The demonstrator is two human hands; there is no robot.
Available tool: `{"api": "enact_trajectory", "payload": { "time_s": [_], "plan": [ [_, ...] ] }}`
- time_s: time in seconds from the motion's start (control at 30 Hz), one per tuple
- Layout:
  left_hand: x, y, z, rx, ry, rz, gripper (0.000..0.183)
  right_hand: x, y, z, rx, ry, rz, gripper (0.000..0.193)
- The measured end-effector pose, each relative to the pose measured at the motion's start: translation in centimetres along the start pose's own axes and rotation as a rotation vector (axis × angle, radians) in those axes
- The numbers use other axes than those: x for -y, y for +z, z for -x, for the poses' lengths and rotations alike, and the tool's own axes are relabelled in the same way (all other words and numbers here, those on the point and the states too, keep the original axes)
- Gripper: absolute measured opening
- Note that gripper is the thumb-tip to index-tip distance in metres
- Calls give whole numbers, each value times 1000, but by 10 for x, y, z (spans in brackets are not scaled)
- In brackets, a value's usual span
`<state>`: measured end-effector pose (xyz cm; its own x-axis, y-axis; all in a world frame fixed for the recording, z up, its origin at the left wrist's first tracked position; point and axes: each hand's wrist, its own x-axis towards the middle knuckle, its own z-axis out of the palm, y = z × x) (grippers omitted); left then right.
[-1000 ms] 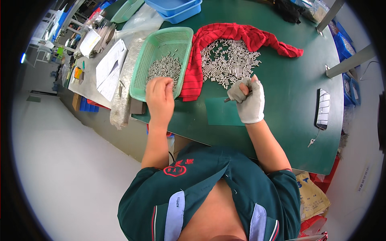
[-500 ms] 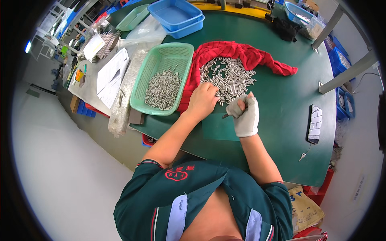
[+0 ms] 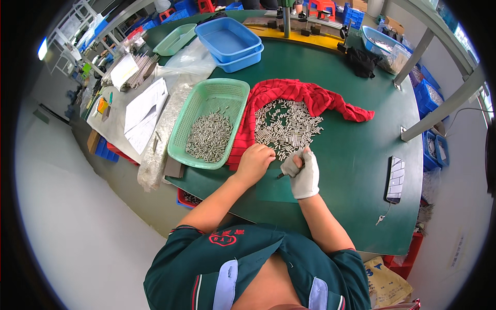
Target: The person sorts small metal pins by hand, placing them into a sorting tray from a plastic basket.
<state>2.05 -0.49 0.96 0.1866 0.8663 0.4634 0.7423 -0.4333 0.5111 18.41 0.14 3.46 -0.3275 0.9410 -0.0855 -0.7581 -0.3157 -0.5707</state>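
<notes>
At the near edge of a pile of small silvery metal pins (image 3: 294, 124), my bare left hand (image 3: 256, 164) has its fingers curled together. Whatever they may pinch is too small or hidden to name. My right hand (image 3: 305, 178), in a white glove with bare fingertips, is closed round a dark, thin tool (image 3: 280, 175) whose short end sticks out toward the left hand. Below both hands a lighter green rectangle (image 3: 279, 190) lies on the table. A red striped cloth (image 3: 330, 98) bunches around the left and far sides of the pile.
Left of the cloth stands a green perforated basket (image 3: 181, 139) with many more pins (image 3: 211, 137). Blue trays (image 3: 227, 39) are stacked behind it. Papers (image 3: 144, 113) and plastic wrap (image 3: 160, 144) lie farther left. A phone (image 3: 395, 181) with a key rests at right, near a metal post (image 3: 439, 111).
My view has tilted up, so the table sits lower in the picture. The left hand has drawn slightly back from the pile; the right keeps its grip on the tool.
</notes>
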Motion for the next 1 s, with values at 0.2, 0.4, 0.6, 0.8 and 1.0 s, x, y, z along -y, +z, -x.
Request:
{"api": "enact_trajectory", "payload": {
  "time_s": [0.2,0.4,0.6,0.8,1.0],
  "plan": [
    [-1,-20,1,16,-494,790,13,4,5,-1,15,-42,44,41],
    [-8,-34,9,2,-544,1205,15,4,3,-5,22,-31,57,40],
    [-11,-36,20,38,-490,1278,15,3,7,1,32,-41,82,42],
    [-15,-36,25,61,-547,1241,12,2,10,5,38,-43,105,44],
    [-33,-51,22,151,-45,84,12,5,9,2,65,-56,79,44]
  ]
}}
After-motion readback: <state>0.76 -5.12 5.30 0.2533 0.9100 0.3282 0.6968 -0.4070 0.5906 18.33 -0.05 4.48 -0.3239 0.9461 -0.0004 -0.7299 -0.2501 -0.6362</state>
